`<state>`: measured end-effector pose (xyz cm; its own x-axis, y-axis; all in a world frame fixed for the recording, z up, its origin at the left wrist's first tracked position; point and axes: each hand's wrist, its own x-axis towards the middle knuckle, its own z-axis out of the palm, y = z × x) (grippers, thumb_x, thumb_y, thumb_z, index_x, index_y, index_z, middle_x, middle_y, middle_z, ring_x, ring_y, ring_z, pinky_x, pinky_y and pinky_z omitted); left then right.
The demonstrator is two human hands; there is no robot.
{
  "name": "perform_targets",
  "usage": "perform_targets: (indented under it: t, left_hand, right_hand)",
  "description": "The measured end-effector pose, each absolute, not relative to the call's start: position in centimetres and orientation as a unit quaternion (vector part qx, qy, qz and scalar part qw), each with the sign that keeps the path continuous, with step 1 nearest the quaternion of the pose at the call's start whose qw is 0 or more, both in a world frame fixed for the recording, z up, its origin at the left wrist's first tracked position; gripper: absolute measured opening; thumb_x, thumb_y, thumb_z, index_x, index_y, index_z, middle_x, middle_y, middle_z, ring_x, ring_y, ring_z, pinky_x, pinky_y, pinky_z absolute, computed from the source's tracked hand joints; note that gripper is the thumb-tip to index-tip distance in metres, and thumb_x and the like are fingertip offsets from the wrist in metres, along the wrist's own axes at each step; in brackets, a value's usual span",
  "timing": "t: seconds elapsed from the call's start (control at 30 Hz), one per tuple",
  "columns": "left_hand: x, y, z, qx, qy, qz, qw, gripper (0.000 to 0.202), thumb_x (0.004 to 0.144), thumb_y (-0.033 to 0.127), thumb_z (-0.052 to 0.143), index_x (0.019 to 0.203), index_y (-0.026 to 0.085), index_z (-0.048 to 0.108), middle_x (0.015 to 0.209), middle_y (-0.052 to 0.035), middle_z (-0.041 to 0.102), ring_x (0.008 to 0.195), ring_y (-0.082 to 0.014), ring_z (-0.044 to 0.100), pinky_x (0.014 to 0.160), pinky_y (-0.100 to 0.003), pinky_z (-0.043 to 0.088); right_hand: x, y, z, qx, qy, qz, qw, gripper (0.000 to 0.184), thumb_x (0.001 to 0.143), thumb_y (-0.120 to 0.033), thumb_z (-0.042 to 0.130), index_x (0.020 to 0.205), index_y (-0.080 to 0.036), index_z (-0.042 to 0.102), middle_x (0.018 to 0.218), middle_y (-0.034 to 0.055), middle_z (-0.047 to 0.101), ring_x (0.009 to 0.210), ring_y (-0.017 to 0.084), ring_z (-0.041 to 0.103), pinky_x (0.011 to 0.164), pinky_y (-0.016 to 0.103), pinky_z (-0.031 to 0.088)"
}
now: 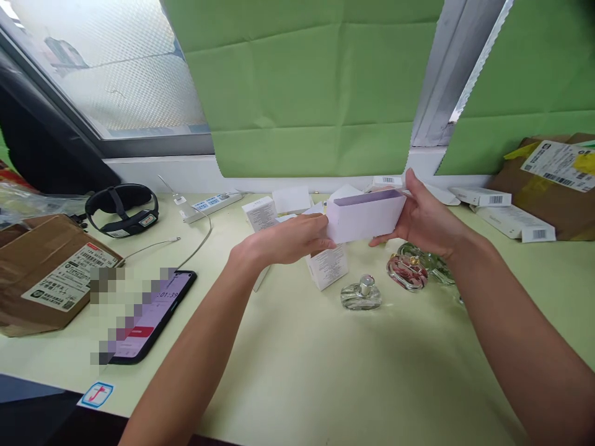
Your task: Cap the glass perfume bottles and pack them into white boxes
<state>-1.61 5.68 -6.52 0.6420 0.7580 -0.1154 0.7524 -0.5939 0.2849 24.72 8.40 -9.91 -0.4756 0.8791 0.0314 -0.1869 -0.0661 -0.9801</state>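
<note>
A pale lavender-white carton (367, 217) hangs above the table between my hands, its long top side open and its inside in shadow. My left hand (297, 237) is closed on its left end. At the right end, my right hand (418, 217) grips it, thumb up and fingers underneath. Below the carton lies a clear glass perfume bottle (361, 295) with a silver cap. Pink glass bottles (407, 271) and green glass bottles (430, 262) lie together under my right hand. Behind my left hand, a printed white box (328, 267) stands partly hidden by the carton.
More white boxes (260, 214) stand at the back, with flat ones (515, 222) at the right beside a brown parcel (548, 192). On the left are another parcel (51, 272), a phone (149, 322), a black headset (121, 210) and a power strip (211, 206) with a cable.
</note>
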Motion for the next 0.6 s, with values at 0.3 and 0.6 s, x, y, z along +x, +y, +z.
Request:
perform_targets:
  t: [0.3, 0.6]
  left_hand:
    - [-1.6, 6.0, -7.3, 0.902, 0.407, 0.048, 0.137, 0.021, 0.099, 0.034, 0.035, 0.088, 0.022, 0.048, 0.090, -0.0027, 0.058, 0.078, -0.0172, 0.053, 0.071, -0.030, 0.041]
    - [-1.4, 5.7, -7.2, 0.904, 0.390, 0.034, 0.169, 0.062, 0.086, 0.007, 0.039, 0.144, 0.030, 0.039, 0.139, -0.0038, 0.054, 0.124, -0.0217, 0.052, 0.091, -0.031, 0.045]
  right_hand:
    - [24.2, 7.4, -9.4, -0.345, -0.595, 0.643, 0.336, 0.033, 0.092, -0.045, 0.061, 0.116, -0.027, 0.073, 0.134, 0.0052, 0.065, 0.103, 0.020, 0.063, 0.069, 0.027, 0.057]
    - [25.6, 8.0, -10.1, -0.367, -0.626, 0.645, 0.241, 0.053, 0.079, -0.030, 0.079, 0.129, -0.034, 0.065, 0.136, 0.0034, 0.065, 0.122, 0.025, 0.062, 0.098, 0.039, 0.056]
